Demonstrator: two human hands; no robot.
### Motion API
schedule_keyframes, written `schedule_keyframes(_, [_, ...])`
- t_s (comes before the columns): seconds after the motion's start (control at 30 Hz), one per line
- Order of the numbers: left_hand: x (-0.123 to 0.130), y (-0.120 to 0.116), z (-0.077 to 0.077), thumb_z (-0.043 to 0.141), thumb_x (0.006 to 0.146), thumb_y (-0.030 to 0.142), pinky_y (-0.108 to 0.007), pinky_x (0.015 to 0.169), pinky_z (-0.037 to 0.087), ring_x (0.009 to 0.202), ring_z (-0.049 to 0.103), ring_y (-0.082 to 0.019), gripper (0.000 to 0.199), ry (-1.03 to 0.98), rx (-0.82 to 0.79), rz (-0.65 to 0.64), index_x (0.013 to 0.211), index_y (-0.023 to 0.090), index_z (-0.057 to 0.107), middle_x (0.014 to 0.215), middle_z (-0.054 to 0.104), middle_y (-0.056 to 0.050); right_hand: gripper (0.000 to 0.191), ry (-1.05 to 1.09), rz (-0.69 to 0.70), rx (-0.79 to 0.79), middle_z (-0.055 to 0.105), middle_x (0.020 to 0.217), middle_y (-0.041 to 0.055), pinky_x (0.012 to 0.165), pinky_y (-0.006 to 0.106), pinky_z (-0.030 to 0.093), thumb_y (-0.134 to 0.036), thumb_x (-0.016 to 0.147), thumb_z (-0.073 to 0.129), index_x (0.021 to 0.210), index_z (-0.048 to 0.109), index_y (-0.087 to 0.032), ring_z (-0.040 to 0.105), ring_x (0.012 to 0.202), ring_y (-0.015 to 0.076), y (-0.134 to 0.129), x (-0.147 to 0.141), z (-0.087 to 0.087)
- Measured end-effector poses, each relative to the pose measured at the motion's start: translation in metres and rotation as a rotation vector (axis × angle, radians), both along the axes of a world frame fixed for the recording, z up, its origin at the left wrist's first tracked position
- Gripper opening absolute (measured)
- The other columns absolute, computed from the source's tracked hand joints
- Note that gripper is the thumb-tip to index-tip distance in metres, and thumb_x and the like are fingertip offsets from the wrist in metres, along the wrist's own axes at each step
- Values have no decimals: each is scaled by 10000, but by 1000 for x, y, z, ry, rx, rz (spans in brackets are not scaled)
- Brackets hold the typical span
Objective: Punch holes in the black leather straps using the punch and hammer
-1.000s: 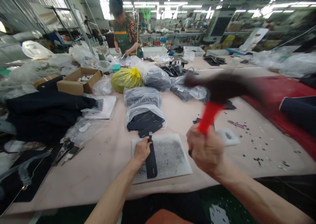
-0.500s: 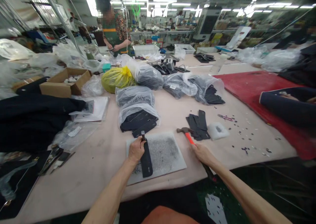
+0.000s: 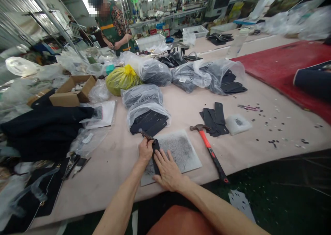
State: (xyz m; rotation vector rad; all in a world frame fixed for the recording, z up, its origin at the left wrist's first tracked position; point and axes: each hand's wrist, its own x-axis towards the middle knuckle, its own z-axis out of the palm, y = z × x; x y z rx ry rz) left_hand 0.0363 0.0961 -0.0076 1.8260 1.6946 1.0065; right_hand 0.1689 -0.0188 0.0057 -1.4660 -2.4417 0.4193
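Observation:
My left hand (image 3: 145,149) is closed around a dark metal punch (image 3: 147,135), which is tilted over the top end of a black strip (image 3: 156,146). My right hand (image 3: 169,170) lies flat on that strip with its fingers spread. Under the strip is a whitish cutting board (image 3: 190,154) marked with dark specks. Right of the board, a claw hammer (image 3: 210,148) with a red and black handle rests on the table, its butt near the front edge. Beyond the hammer head sits a small pile of black strips (image 3: 213,119).
A translucent block (image 3: 238,124) and pink-handled snips (image 3: 248,107) lie at the right among scattered dark bits. An opened plastic bag of black strips (image 3: 148,121) is just behind the board. Tools (image 3: 74,166) lie at the left. A co-worker (image 3: 113,28) stands across the table.
My right hand has let go of the hammer and moved left onto the strip. The punch has gone from upright to tilted in my left hand. The view has tipped downward.

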Motion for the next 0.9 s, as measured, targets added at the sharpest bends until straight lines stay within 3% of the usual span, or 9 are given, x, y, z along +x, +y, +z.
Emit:
schedule_keyframes(0.13, [-11, 5, 11, 493, 872, 350, -276, 702, 511, 762, 670, -180, 236, -202, -44, 147, 904, 163, 633, 836, 723, -56, 849, 16, 19, -11, 178, 1567, 149, 1151, 550, 28, -578, 842, 512, 1488, 260, -88, 87, 1442, 343, 2, 9, -1])
schedule_keyframes(0.27, [-19, -15, 18, 526, 855, 337, -287, 742, 504, 798, 660, -187, 210, -114, -37, 67, 898, 180, 659, 842, 718, -46, 859, 30, 61, -18, 205, 1561, 150, 1145, 569, 7, -602, 837, 507, 1489, 259, -100, 111, 1438, 343, 7, 16, 2])
schedule_keyframes(0.4, [-15, -42, 13, 509, 871, 326, -303, 791, 504, 864, 666, -195, 224, -166, -80, 7, 943, 185, 668, 916, 724, -57, 874, 54, 109, -2, 266, 1538, 168, 1133, 582, 22, -632, 823, 514, 1477, 283, -100, 149, 1426, 346, 20, 23, 8])
schedule_keyframes(0.5, [-10, -52, 4, 493, 882, 335, -321, 803, 508, 878, 668, -205, 242, -201, -90, 32, 958, 181, 662, 930, 723, -66, 660, 111, 96, -2, 409, 1458, 145, 1116, 560, 95, -514, 847, 547, 1395, 432, -164, 291, 1360, 320, 38, 31, 12])
schedule_keyframes(0.57, [-8, -53, 0, 483, 885, 335, -332, 783, 513, 855, 668, -212, 244, -188, -82, 60, 947, 178, 659, 906, 720, -69, 412, 153, 61, -23, 546, 1316, 95, 1082, 485, 200, -340, 876, 528, 1265, 554, -208, 434, 1233, 255, 54, 35, 13])
schedule_keyframes(0.63, [-8, -52, -3, 474, 888, 327, -336, 762, 518, 836, 670, -216, 243, -167, -73, 67, 949, 178, 656, 890, 718, -68, 309, 156, -8, -47, 610, 1180, 63, 996, 392, 296, -209, 883, 484, 1165, 610, -220, 499, 1108, 206, 73, 37, 14])
schedule_keyframes(0.77, [-7, -53, -8, 460, 884, 280, -342, 806, 525, 892, 674, -218, 237, -119, -30, -7, 980, 177, 651, 943, 720, -79, 271, 53, -114, -50, 603, 1104, 69, 873, 336, 337, -234, 896, 495, 1125, 638, -236, 497, 1042, 212, 110, 30, 12])
schedule_keyframes(0.9, [-5, -57, -10, 445, 876, 237, -349, 868, 520, 935, 671, -218, 247, -77, -14, -66, 991, 174, 655, 975, 718, -91, 230, -2, -89, -33, 593, 1051, 78, 852, 345, 330, -288, 894, 523, 1058, 678, -241, 486, 998, 227, 129, 17, 10])
